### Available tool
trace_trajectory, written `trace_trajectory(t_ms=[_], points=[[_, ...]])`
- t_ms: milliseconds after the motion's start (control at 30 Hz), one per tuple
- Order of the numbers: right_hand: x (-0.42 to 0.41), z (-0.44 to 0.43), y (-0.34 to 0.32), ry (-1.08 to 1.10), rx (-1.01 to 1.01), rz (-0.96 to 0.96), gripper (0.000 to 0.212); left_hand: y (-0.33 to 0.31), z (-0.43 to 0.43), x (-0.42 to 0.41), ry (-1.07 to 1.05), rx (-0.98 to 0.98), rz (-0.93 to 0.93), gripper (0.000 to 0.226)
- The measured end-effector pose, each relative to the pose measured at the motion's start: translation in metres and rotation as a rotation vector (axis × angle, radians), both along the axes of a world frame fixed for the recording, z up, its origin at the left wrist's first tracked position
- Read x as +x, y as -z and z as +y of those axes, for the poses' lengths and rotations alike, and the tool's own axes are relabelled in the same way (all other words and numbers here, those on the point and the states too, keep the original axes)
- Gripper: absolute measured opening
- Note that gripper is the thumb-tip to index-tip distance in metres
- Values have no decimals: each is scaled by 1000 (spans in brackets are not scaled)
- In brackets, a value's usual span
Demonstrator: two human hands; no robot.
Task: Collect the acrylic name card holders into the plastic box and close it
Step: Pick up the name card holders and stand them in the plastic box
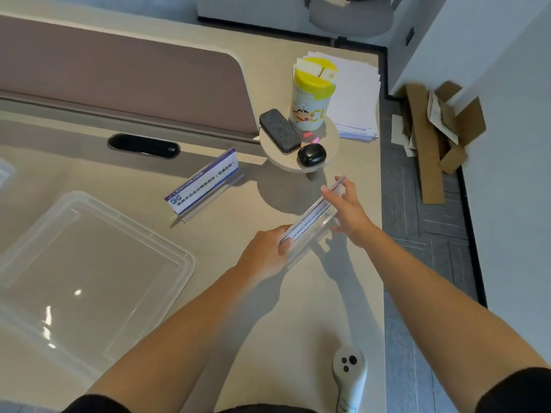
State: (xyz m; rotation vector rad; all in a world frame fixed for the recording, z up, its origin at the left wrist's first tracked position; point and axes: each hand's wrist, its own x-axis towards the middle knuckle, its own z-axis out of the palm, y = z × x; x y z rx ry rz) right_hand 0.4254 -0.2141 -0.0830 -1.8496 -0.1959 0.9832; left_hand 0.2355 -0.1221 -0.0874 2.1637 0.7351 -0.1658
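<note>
Both hands hold one clear acrylic name card holder (310,223) just above the desk at centre right. My left hand (264,253) grips its near end and my right hand (346,208) grips its far end. A second acrylic holder (205,184) with a blue and white printed card stands on the desk to the upper left of my hands, untouched. The clear plastic box (182,257) lies at the left of the desk, seen through its transparent surface; I cannot tell whether this is the lid or the open tub.
A small round stand (331,144) behind the holders carries a yellow-lidded canister (311,93), a grey case (278,131) and a black earbud case (311,155). A paper stack (356,93) lies at the far right corner. A white handheld device (348,374) sits at the near desk edge.
</note>
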Motion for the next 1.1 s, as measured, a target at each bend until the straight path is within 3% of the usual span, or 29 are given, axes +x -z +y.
trace_trajectory(t_ms=[200,433,600,667,867,1000,1100], points=[[-43,-9,-52,96,22,-85,72,-42,-14,-39,84,-79,-38,42],[-98,-21,-95,-118,154,-105,39,-78,-42,-114,14,-352,-101,63],[-147,-14,-121,-288,196,-79,57,-96,-68,-179,-4,-57,-271,96],[-170,-8,-128,-364,225,-71,55,-106,-71,-199,-47,65,-293,103],[-241,27,-145,-509,279,-53,26,-125,-61,-270,-165,252,-248,95],[-298,65,-152,-550,293,-49,51,-128,-45,-326,-258,305,-274,97],[-348,99,-154,-591,304,-54,50,-128,-27,-374,-332,290,-333,97]])
